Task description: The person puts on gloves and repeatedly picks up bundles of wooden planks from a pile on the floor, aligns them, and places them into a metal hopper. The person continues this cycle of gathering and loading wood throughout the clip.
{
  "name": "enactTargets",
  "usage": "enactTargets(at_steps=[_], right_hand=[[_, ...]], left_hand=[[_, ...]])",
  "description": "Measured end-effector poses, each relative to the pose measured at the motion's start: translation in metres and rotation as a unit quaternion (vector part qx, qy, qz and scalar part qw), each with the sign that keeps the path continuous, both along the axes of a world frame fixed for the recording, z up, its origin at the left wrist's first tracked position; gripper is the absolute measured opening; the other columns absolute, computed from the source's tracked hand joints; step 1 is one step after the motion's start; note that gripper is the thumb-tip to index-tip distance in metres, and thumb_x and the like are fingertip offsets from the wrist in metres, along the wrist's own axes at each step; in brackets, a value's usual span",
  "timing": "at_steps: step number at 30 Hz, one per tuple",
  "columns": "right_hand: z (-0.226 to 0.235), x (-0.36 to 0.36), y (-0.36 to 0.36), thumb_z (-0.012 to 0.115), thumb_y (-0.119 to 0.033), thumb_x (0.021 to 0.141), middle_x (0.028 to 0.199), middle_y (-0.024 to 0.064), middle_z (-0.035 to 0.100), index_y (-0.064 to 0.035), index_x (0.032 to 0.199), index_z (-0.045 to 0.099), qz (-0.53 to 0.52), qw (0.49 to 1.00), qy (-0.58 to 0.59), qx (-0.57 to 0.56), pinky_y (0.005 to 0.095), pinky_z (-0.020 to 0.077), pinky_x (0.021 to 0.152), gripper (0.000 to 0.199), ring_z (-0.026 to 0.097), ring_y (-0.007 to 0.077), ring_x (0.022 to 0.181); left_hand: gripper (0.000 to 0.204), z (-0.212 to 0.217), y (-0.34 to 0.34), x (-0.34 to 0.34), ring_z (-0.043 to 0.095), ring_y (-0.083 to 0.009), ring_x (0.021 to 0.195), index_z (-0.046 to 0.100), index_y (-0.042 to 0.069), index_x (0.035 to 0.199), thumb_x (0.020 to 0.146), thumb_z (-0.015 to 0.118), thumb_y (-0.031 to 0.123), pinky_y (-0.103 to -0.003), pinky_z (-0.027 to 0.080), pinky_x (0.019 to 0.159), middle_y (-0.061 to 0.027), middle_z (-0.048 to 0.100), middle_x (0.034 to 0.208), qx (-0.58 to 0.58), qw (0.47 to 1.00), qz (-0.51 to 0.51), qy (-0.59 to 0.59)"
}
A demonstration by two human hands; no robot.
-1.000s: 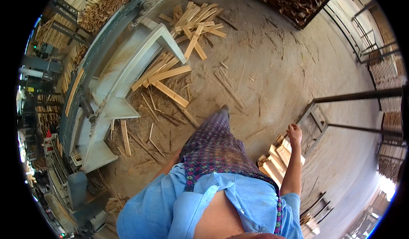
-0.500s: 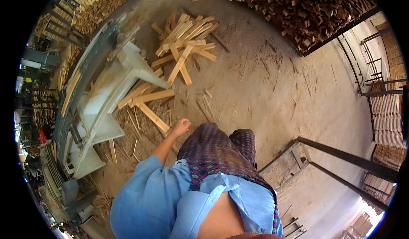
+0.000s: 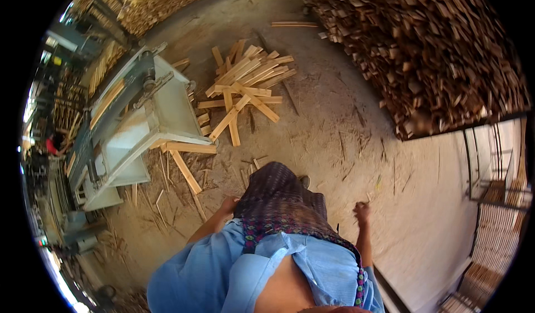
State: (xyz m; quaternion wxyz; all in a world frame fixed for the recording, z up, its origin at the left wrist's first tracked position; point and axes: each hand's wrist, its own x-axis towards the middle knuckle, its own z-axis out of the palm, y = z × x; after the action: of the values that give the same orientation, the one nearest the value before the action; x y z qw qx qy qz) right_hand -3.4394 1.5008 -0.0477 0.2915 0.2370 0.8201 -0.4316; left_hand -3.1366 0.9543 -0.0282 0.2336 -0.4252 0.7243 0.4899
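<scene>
My left hand (image 3: 227,205) hangs low beside the dark patterned skirt (image 3: 284,199), its fingers loosely curled with nothing visible in them. Out to the other side, my right hand (image 3: 362,210) swings above the bare floor, curled into a loose fist; I make out no object in it. Ahead on the floor lies a jumbled heap of pale sawn planks (image 3: 253,73), with some crossing each other at its near side. A single plank (image 3: 185,171) slants out from beneath the pale machine (image 3: 125,140) on the left. Neither hand touches the wood.
A large stack of brown wood pieces (image 3: 440,51) fills the far right on a dark-edged support. Metal racks (image 3: 496,168) and bundled boards (image 3: 499,240) stand along the right. Thin offcuts (image 3: 161,204) litter the floor by the machine. A dark bar (image 3: 393,293) shows at lower right.
The view has turned and shifted, bringing the brown stack further into view. My left hand has drawn back to the skirt, and my right hand has come into sight.
</scene>
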Motion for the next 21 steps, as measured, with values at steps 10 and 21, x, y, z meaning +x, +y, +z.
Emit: enactTargets(at_steps=[10,21], right_hand=[[0.048,-0.277,-0.066,0.063,-0.019,0.097,0.084,-0.001,0.063,-0.0119,0.103,0.067,0.11,0.99,0.081,-0.044,0.0228,0.0445,0.052,0.01,0.067,0.011,0.072],[0.005,-0.385,-0.109,0.064,-0.017,0.095,0.075,0.0051,0.061,-0.0105,0.093,0.065,0.317,0.938,-0.122,0.07,0.0302,0.0444,0.046,0.006,0.061,0.0138,0.061]], left_hand=[[0.038,-0.049,0.038,-0.151,0.07,-0.0264,0.081,0.075,0.001,0.092,0.088,0.066,0.037,-0.043,0.052,0.074,-0.0212,0.073,0.084,-0.023,0.999,0.02,0.043],[0.036,-0.015,-0.105,-0.431,0.07,-0.0198,0.071,0.061,-0.002,0.126,0.095,0.055,0.014,-0.033,0.053,0.056,-0.0136,0.072,0.095,0.075,0.92,0.344,0.17]])
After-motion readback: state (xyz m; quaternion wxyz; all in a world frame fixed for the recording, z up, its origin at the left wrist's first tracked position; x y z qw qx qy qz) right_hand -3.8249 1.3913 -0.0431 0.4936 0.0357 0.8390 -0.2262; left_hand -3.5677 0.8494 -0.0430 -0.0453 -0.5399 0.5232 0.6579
